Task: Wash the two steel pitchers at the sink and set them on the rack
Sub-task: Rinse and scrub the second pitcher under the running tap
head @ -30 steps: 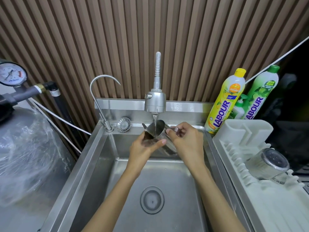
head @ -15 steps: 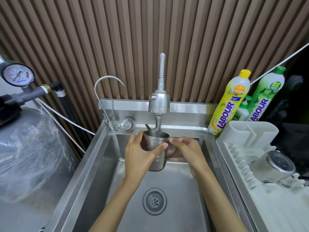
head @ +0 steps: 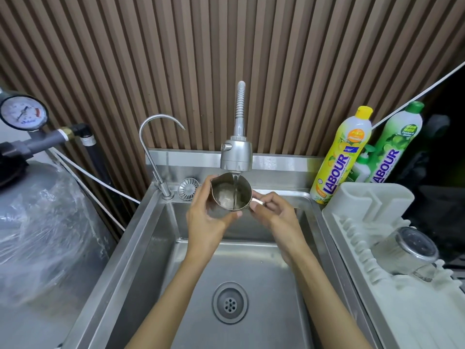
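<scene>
You can read "LABOUR" in blue and white running up the yellow bottle (head: 344, 152) to your right of the sink. The green bottle (head: 396, 144) beside it shows the same word, its first letter hidden. The markings on the pressure gauge (head: 22, 112) dial are too small to read.

Bright, even light from above; soft glare on the steel sink (head: 151, 260) left of the left hand (head: 206, 217), darkness far beyond the right hand (head: 274, 217), wide-angle bending at the edges
</scene>
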{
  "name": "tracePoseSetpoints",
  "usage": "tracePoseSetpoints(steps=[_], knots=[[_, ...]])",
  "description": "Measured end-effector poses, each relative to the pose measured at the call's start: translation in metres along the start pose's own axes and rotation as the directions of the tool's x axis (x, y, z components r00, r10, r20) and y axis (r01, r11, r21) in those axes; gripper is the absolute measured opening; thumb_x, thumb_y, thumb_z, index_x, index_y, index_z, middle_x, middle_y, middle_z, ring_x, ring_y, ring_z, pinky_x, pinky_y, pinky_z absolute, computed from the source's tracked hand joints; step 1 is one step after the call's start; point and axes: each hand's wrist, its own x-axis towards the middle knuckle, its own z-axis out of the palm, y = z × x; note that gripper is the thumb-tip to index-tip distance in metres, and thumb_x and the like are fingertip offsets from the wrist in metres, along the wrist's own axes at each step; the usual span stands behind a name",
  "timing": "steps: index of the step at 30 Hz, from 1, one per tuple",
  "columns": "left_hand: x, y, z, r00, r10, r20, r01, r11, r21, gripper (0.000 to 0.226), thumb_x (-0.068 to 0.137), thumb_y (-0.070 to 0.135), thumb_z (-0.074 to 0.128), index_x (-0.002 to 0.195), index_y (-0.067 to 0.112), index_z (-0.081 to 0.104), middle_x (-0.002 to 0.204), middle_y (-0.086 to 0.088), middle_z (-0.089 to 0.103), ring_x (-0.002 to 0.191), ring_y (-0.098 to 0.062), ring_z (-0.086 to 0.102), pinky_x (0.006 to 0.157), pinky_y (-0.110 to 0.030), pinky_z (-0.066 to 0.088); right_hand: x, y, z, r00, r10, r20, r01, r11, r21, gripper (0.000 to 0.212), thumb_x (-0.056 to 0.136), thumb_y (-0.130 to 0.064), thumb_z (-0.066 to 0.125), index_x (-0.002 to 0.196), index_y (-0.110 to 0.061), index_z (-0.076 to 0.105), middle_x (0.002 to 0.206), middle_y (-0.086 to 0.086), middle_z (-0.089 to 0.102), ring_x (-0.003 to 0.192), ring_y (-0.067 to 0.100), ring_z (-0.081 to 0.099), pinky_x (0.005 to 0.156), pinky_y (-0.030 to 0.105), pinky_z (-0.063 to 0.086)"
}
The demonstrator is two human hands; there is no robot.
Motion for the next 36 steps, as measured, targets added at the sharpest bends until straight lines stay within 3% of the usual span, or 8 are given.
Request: tracePoseSetpoints(steps=[3,9,13,16,21,28,31,36], knots=[[-0.003,0.01,-0.004,0.996,0.076,-0.045,-0.064,0.971,0.23,0.075,0.051,0.023,0.091,0.118,0.026,0.057,0.106,0.009,0.054,0.101,-0.002,0.053,0.085,0.0,0.035,-0.004,0.008,0.001,0.995,0.087,0.041,-0.091,0.989,0.117,0.015,0.087,-0.01,0.061,0.075,-0.005,0.054,0.089,0.01,0.07,0.105,0.03,0.064,0.09,0.039,0.054],[-0.009,0.012,-0.006,0.981,-0.175,-0.087,0.193,0.938,0.287,0.058,0.056,0.043,0.086,0.105,0.015,0.07,0.083,0.009,0.053,0.081,-0.011,0.055,0.072,-0.016,0.039,-0.005,-0.007,-0.001,0.972,0.217,-0.093,-0.229,0.959,-0.164,0.02,0.081,-0.024,0.07,0.074,-0.008,0.06,0.085,0.015,0.072,0.078,0.026,0.072,0.066,0.041,0.06],[-0.012,0.005,-0.003,0.917,-0.393,0.069,0.387,0.918,0.082,0.026,0.064,0.033,0.083,0.084,0.021,0.073,0.073,0.012,0.071,0.063,0.011,0.062,0.059,0.001,0.039,-0.004,-0.026,0.001,0.979,-0.006,-0.206,-0.121,0.794,-0.596,0.028,0.078,-0.032,0.07,0.064,-0.014,0.055,0.079,0.012,0.072,0.075,0.029,0.069,0.072,0.043,0.057],[-0.012,0.004,0.002,0.887,-0.426,0.177,0.446,0.891,-0.089,0.027,0.068,0.02,0.082,0.093,0.017,0.072,0.079,0.009,0.075,0.078,-0.001,0.068,0.064,-0.001,0.043,-0.009,-0.038,0.005,0.969,-0.199,-0.148,0.007,0.619,-0.786,0.021,0.083,-0.029,0.065,0.072,-0.016,0.054,0.079,0.006,0.067,0.08,0.024,0.059,0.069,0.028,0.042],[-0.005,0.005,0.008,0.966,-0.246,0.079,0.258,0.935,-0.244,0.062,0.06,-0.005,0.082,0.112,0.019,0.06,0.106,0.0,0.069,0.096,0.0,0.065,0.082,-0.008,0.046,-0.004,-0.021,0.005,0.974,-0.183,-0.134,0.108,0.893,-0.438,0.025,0.082,-0.01,0.067,0.067,-0.015,0.047,0.09,-0.002,0.07,0.084,0.017,0.066,0.077,0.027,0.051],[-0.007,0.018,-0.004,0.994,0.099,-0.047,-0.075,0.93,0.361,0.076,0.053,0.033,0.086,0.122,0.018,0.058,0.115,0.002,0.052,0.105,-0.009,0.052,0.09,-0.011,0.039,-0.002,0.009,-0.002,0.982,0.173,0.078,-0.183,0.972,0.146,0.012,0.087,-0.011,0.061,0.077,-0.006,0.058,0.084,0.014,0.069,0.088,0.025,0.068,0.089,0.038,0.054],[-0.009,0.019,-0.006,0.999,0.003,-0.038,0.02,0.814,0.58,0.084,0.056,0.059,0.067,0.128,0.017,0.054,0.124,0.001,0.052,0.117,-0.021,0.048,0.092,-0.033,0.041,-0.005,0.011,0.0,0.972,0.234,0.034,-0.237,0.968,0.084,0.015,0.087,-0.017,0.062,0.085,-0.003,0.062,0.082,0.013,0.071,0.083,0.025,0.069,0.076,0.038,0.058],[-0.01,0.011,-0.007,0.967,-0.252,0.04,0.206,0.864,0.458,0.053,0.06,0.061,0.076,0.095,0.022,0.07,0.086,0.009,0.066,0.088,-0.014,0.063,0.079,-0.023,0.044,-0.002,-0.01,-0.004,0.97,0.163,-0.178,-0.214,0.922,-0.323,0.023,0.08,-0.025,0.071,0.066,-0.014,0.057,0.085,0.015,0.073,0.079,0.026,0.071,0.066,0.042,0.059]])
